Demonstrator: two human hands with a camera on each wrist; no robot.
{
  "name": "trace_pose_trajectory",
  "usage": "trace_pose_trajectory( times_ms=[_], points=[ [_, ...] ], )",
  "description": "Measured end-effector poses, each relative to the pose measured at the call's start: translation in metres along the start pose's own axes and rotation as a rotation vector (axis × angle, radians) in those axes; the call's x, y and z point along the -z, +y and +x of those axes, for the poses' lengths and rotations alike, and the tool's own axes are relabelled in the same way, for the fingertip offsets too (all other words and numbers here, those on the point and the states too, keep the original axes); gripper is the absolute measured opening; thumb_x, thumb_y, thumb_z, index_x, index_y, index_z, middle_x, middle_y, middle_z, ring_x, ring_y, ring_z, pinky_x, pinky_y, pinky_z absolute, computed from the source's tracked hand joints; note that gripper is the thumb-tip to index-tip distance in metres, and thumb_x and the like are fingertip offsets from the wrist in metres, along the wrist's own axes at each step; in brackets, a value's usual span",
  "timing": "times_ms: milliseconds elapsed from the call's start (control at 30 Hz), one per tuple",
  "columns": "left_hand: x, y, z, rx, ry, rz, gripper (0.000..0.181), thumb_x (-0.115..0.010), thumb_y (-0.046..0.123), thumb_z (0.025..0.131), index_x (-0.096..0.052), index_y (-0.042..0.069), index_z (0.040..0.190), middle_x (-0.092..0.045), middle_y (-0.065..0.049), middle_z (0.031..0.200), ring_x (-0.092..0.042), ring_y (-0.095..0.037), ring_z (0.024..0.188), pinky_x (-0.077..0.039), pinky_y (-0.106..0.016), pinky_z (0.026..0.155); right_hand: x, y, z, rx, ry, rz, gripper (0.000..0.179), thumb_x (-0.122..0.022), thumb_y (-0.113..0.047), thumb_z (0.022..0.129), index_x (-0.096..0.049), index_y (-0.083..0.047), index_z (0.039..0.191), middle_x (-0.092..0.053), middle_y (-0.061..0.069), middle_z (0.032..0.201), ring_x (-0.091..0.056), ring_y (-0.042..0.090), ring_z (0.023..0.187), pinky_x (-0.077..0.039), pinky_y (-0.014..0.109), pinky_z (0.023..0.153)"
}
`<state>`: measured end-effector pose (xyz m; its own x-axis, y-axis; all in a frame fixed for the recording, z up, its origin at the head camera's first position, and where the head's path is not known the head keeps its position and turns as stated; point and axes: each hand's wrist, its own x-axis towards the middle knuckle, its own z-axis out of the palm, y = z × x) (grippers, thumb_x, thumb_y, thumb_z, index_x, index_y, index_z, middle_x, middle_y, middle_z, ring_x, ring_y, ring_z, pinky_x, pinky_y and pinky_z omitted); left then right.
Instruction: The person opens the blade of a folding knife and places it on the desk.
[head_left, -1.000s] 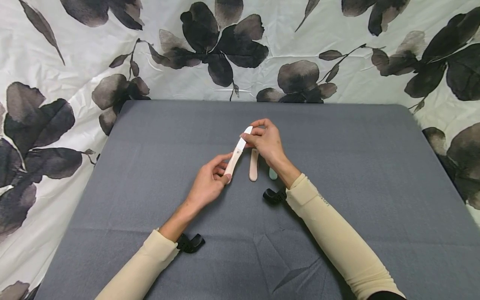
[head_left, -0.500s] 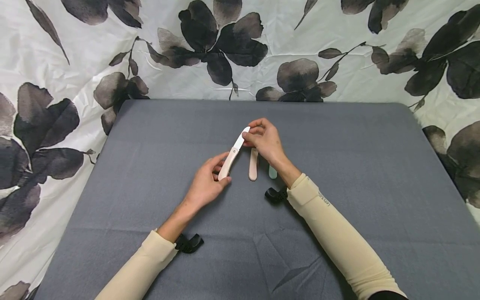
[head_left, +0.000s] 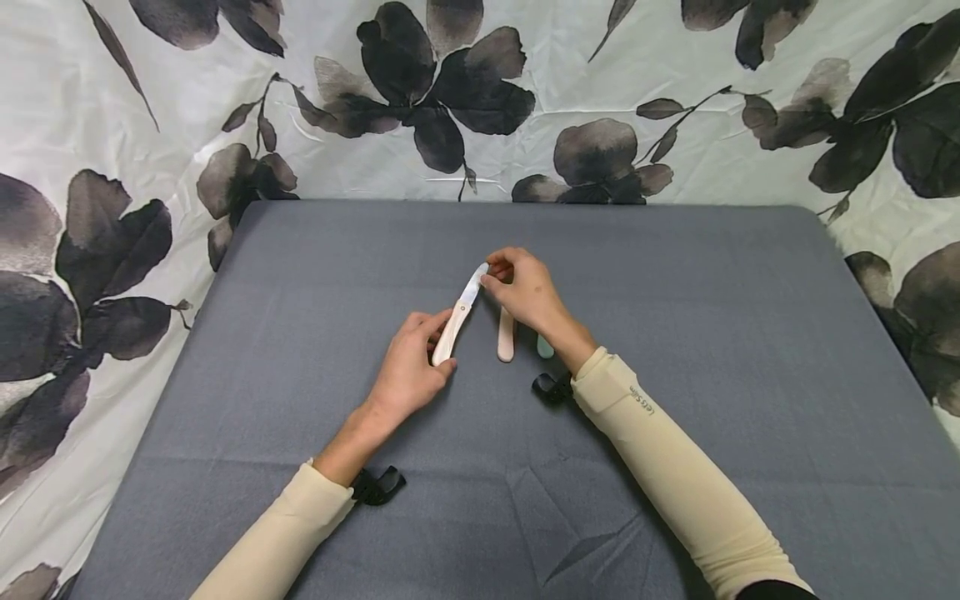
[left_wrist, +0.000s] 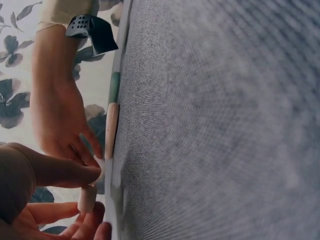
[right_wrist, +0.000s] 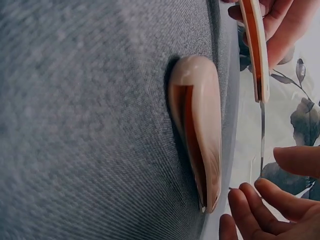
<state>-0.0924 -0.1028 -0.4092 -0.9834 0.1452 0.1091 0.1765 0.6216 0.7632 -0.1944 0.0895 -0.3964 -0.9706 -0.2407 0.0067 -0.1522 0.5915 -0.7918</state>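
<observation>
A folding knife [head_left: 451, 335] with a pale pink handle and its blade [right_wrist: 262, 132] swung out is held above the table. My left hand [head_left: 408, 367] grips the handle between thumb and fingers; the left wrist view shows the handle's butt end. Beside the blade's tip is my right hand [head_left: 528, 292], its fingers loosely bent. In the right wrist view, the right thumb stands apart from the blade, while a fingertip is right at the tip. A second pale pink folding knife [right_wrist: 205, 130] lies folded on the cloth, its upper end hidden behind my right hand in the head view.
A mint green handle [head_left: 545, 347] lies right of the second knife, partly covered by my right hand. The grey cloth-covered table [head_left: 712, 333] has creases near the front. A white floral sheet [head_left: 585, 75] hangs behind. Black camera mounts [head_left: 378, 486] sit on both wrists.
The open knife has shifted slightly left and down with my left hand. My right thumb and fingers, pinching the blade before, have slid toward its tip and loosened.
</observation>
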Motion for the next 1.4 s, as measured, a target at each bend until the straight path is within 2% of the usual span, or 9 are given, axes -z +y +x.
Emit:
trace_pose_trajectory(
  times_ms=[200,300,500,767,1033,1200,1400],
  points=[
    [0.000,0.000,0.000,0.004,0.009,0.086,0.069,-0.081,-0.003,0.076,-0.062,0.001,0.142,-0.064,-0.017,0.115,-0.065,-0.031,0.100,-0.053,-0.047,0.090,-0.001,0.000,0.001,-0.014,-0.042,-0.066,0.040,-0.066,-0.020,0.103,-0.063,-0.002,0.138,-0.061,0.018,0.128,-0.063,0.033,0.120,-0.054,0.046,0.102],
    [0.001,0.000,0.001,0.027,-0.004,0.110,0.068,-0.081,-0.002,0.077,-0.063,0.003,0.142,-0.064,-0.016,0.111,-0.063,-0.031,0.099,-0.052,-0.046,0.090,-0.002,-0.001,0.002,-0.025,-0.070,-0.107,0.041,-0.066,-0.022,0.103,-0.063,-0.001,0.138,-0.060,0.018,0.129,-0.062,0.033,0.121,-0.053,0.046,0.104],
    [0.000,0.000,0.002,0.058,-0.016,0.144,0.068,-0.080,-0.002,0.076,-0.063,0.002,0.142,-0.063,-0.016,0.107,-0.061,-0.030,0.096,-0.051,-0.045,0.087,-0.006,-0.001,0.005,-0.009,-0.090,-0.197,0.041,-0.066,-0.021,0.102,-0.065,0.001,0.136,-0.061,0.020,0.126,-0.060,0.035,0.116,-0.051,0.046,0.102],
    [0.001,-0.003,0.003,0.073,-0.036,0.165,0.067,-0.079,-0.002,0.077,-0.063,0.003,0.142,-0.063,-0.017,0.108,-0.060,-0.030,0.097,-0.051,-0.045,0.087,-0.008,-0.004,0.007,0.001,-0.116,-0.339,0.045,-0.068,-0.027,0.101,-0.065,-0.004,0.140,-0.059,0.020,0.133,-0.055,0.039,0.127,-0.047,0.054,0.109],
    [0.001,-0.002,0.003,0.093,-0.067,0.159,0.070,-0.083,0.004,0.081,-0.057,0.002,0.146,-0.060,-0.018,0.119,-0.064,-0.031,0.104,-0.054,-0.045,0.093,-0.002,-0.003,0.002,-0.027,-0.148,-0.303,0.051,-0.065,-0.028,0.103,-0.058,-0.004,0.147,-0.057,0.018,0.136,-0.054,0.035,0.128,-0.047,0.052,0.109],
    [0.000,0.001,0.001,0.087,-0.034,0.188,0.075,-0.089,0.020,0.082,-0.055,0.003,0.147,-0.056,-0.017,0.122,-0.056,-0.032,0.103,-0.049,-0.048,0.092,0.001,-0.002,-0.003,-0.039,-0.149,-0.299,0.046,-0.065,-0.028,0.103,-0.061,-0.006,0.143,-0.058,0.017,0.132,-0.056,0.034,0.122,-0.046,0.052,0.107],
    [-0.001,0.005,0.002,0.035,0.011,0.184,0.066,-0.088,0.024,0.084,-0.062,0.007,0.141,-0.055,-0.015,0.118,-0.052,-0.029,0.098,-0.046,-0.046,0.089,0.005,-0.001,-0.009,-0.034,-0.154,-0.293,0.042,-0.065,-0.027,0.103,-0.063,-0.006,0.139,-0.061,0.016,0.129,-0.059,0.034,0.120,-0.048,0.051,0.106]
  ],
)
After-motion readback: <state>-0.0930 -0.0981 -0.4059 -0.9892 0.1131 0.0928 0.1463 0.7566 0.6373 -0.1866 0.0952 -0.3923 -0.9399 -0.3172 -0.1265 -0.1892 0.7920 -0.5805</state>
